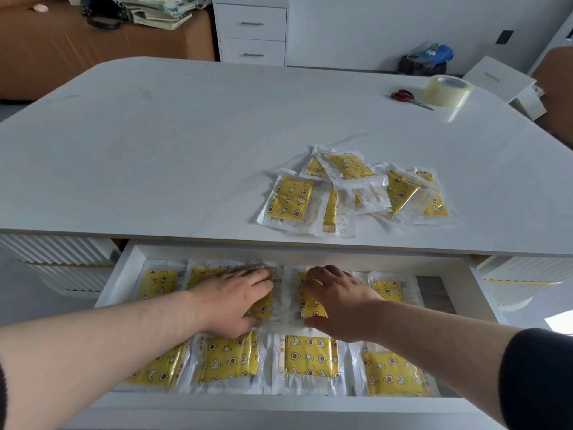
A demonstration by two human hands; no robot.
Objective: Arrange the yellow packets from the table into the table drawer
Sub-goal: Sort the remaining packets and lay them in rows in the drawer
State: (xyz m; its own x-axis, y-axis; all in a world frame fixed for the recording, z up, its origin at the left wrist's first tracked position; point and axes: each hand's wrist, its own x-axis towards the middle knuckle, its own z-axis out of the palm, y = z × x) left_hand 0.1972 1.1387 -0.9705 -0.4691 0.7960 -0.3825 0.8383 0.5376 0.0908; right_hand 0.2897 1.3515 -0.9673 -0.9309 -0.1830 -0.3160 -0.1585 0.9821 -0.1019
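— Hands, what are they doing?
— Left hand (238,301) is lying flat, fingers spread, pressing a packet (262,305) in the drawer (124,274). Right hand (335,301) is lying flat on the next packet (310,307), gripping nothing.
— Any more?
— A pile (356,190) is sitting on the table (155,150), right side.

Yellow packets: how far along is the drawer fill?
Done: two rows of packets lie flat in the open drawer. In hand: left hand and right hand press back-row packets. Left: a loose pile on the table.
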